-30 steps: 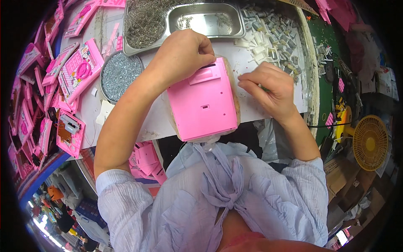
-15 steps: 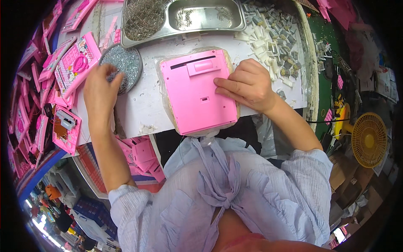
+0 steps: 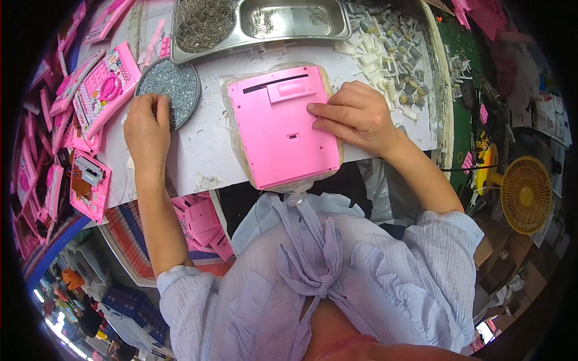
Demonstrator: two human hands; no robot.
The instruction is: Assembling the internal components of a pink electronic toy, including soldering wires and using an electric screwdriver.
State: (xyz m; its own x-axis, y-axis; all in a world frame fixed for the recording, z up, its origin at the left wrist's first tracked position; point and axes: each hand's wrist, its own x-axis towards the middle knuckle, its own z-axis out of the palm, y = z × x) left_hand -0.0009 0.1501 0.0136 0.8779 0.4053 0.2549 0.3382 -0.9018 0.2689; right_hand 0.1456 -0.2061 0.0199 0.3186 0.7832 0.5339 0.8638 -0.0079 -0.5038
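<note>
A pink plastic toy housing [image 3: 283, 144] lies back side up on a padded, plastic-wrapped rest [image 3: 236, 129] in front of me. It has a long slot near its far edge, a raised block below that, and several small holes. My right hand [image 3: 358, 117] lies over its right edge, thumb and fingers pinched together just above the surface; anything between them is too small to make out. My left hand [image 3: 147, 123] is at the near left rim of a round dish of small silvery screws [image 3: 174, 90], fingers bent and drawn together. Their tips hide whatever they hold.
A metal tray [image 3: 289, 21] with springs stands at the far side. White plastic parts and small motors [image 3: 391, 60] are heaped at the right. Pink toy cases [image 3: 105, 90] pile up on the left. A yellow fan [image 3: 525, 195] stands at far right.
My left hand has shifted a little toward the near rim of the screw dish, and its fingers have drawn closer together. The right hand remains over the pink housing. The whole view has moved slightly.
</note>
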